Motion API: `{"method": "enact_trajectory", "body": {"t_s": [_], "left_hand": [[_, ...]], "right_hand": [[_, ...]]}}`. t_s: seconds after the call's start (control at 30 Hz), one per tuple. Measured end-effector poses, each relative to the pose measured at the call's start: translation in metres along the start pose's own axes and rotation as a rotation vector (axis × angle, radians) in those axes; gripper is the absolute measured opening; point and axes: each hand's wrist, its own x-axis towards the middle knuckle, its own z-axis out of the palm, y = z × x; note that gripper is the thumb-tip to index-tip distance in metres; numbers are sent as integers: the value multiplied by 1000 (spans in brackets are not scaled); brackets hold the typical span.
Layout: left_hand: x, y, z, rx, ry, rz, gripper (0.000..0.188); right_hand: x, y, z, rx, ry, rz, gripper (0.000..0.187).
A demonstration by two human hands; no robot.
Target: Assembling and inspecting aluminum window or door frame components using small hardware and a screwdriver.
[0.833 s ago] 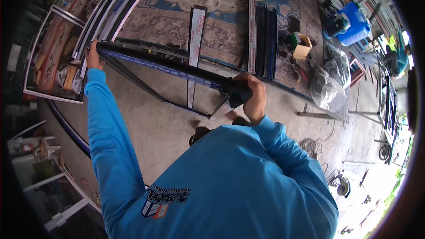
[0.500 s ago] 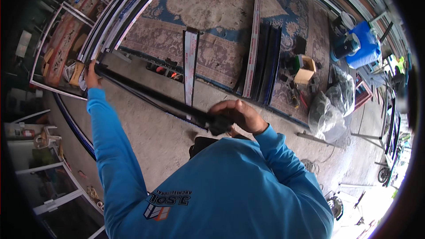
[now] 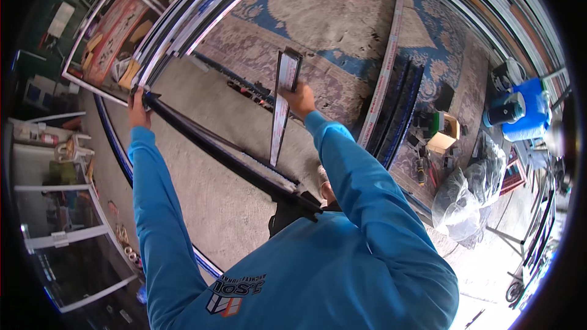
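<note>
My left hand [image 3: 139, 110] is closed around the far left end of a long black metal profile frame [image 3: 214, 153]. The frame slants down toward my body, and its near end rests against the front of my blue shirt. Out in front, my right hand [image 3: 298, 99] grips the upper part of a shorter profile [image 3: 282, 116] covered with white printed film. This profile stands nearly upright, slightly tilted, with its lower end close to the black frame. Whether that end touches the frame or the floor I cannot tell.
A patterned carpet [image 3: 330, 79] covers the floor ahead, with long dark profiles [image 3: 394, 116] lying on it. Long profiles [image 3: 189, 18] are stacked at the far left. To the right are a small open box [image 3: 443, 134], clear plastic bags [image 3: 458, 201] and a blue container [image 3: 529, 107].
My right hand has left the near end of the black frame, reached forward and taken hold of the white-filmed profile. My left hand stays on the frame's far end. The view has shifted.
</note>
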Motion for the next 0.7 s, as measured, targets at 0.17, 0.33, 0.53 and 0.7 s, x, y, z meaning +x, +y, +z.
{"method": "enact_trajectory", "body": {"t_s": [0.17, 0.33, 0.53, 0.7], "left_hand": [[-12, 8, 0, 40, 47, 27, 66], [-13, 10, -10, 90, 83, 24, 65], [-2, 3, -18, 121, 107, -5, 69], [0, 2, -7, 124, 65, 36, 73]], "right_hand": [[-16, -39, 1, -136, 39, -129, 48], [-22, -65, -9, -96, 38, -130, 44], [-27, -55, -7, -116, 47, -148, 45], [-36, -46, -18, -165, 26, -133, 54]]}}
